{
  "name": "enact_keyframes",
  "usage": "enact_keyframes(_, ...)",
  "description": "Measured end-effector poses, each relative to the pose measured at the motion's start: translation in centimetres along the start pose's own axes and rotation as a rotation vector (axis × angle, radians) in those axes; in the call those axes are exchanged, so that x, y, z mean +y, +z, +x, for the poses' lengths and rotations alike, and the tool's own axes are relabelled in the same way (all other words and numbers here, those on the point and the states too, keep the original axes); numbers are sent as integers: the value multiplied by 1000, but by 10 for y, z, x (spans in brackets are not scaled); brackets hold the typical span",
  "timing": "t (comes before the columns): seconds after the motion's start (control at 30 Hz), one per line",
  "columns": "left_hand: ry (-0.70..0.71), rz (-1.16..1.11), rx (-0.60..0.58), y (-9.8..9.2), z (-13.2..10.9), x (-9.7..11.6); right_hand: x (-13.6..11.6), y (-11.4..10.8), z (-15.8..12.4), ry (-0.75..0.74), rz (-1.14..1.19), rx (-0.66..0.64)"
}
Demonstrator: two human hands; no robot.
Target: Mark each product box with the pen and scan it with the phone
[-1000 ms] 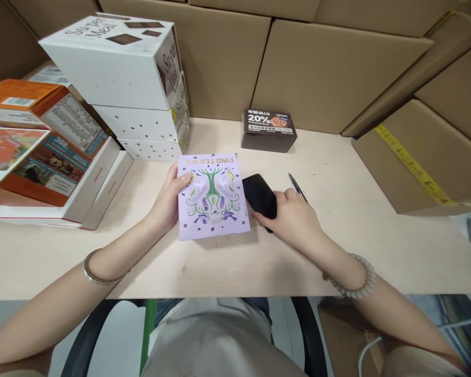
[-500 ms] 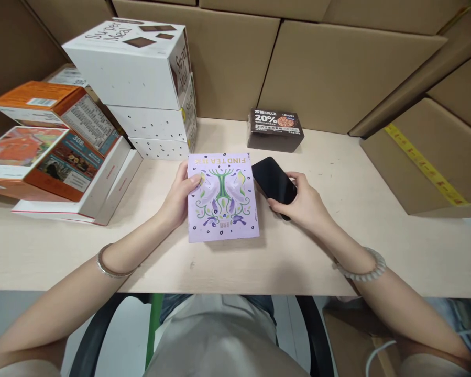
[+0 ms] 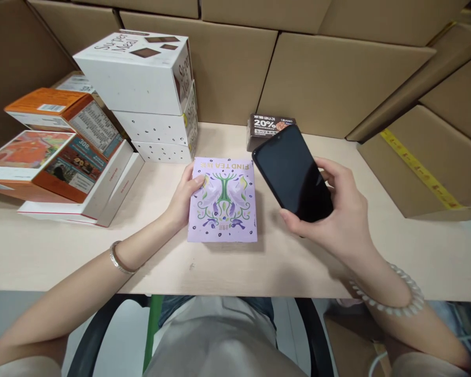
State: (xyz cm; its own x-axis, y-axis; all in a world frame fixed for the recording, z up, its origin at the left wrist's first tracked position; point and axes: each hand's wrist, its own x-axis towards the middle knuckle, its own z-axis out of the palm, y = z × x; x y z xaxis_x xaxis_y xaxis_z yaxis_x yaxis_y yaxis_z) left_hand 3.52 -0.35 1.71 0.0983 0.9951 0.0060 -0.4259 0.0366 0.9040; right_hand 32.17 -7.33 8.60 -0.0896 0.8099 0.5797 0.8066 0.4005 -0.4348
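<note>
A lilac tea box [image 3: 222, 201] with a green and purple print rests on the table in front of me, its lettering upside down to my view. My left hand [image 3: 184, 199] grips its left side, thumb on top. To the right, my right hand [image 3: 337, 209] holds a black smartphone [image 3: 294, 173] by its lower edges, raised above the table with the dark screen facing me. The phone partly covers a dark brown food box [image 3: 261, 128] behind it.
White "Super Meal" boxes [image 3: 131, 78] stand stacked at the back left, beside orange boxes [image 3: 58, 162] lying on white ones. Cardboard boxes [image 3: 345, 78] wall in the back of the table [image 3: 160, 272]. Another carton [image 3: 427, 167] with yellow tape stands right.
My right hand has lifted the phone up and nearer to me, so it now overlaps the brown box. The left hand still grips the tea box, which stays about where it was.
</note>
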Motion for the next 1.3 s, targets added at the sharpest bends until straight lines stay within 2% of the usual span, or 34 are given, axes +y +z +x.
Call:
enact_keyframes(0.2, 207, 1, 53, -7, 8, -2, -31, -8, 0, -12, -27, -42)
enact_keyframes(0.3, 254, 15, 56, -10, 12, -3, -39, -8, 2, -34, -37, -63)
enact_keyframes(0.4, 256, 34, 24, -10, 12, -2, -44, -6, 2, -24, -24, -79)
enact_keyframes(0.63, 244, 54, 29, -8, 10, 0, -50, -7, -6, 112, 20, -139)
enact_keyframes(0.87, 221, 38, 43, -6, 11, 1, -49, -7, -5, 64, 13, -101)
enact_keyframes(0.97, 220, 50, 56, -7, 11, 0, -41, -6, 2, 97, 10, -106)
enact_keyframes(1.1, 236, 57, 57, -9, 11, -1, -8, 4, 12, 161, 6, -111)
enact_keyframes(1.2, 231, 53, 43, -9, 11, -1, 22, 19, 15, 308, 2, -104)
enact_keyframes(1.3, 220, 45, 42, -8, 12, -2, 38, 34, 15, 477, 28, -175)
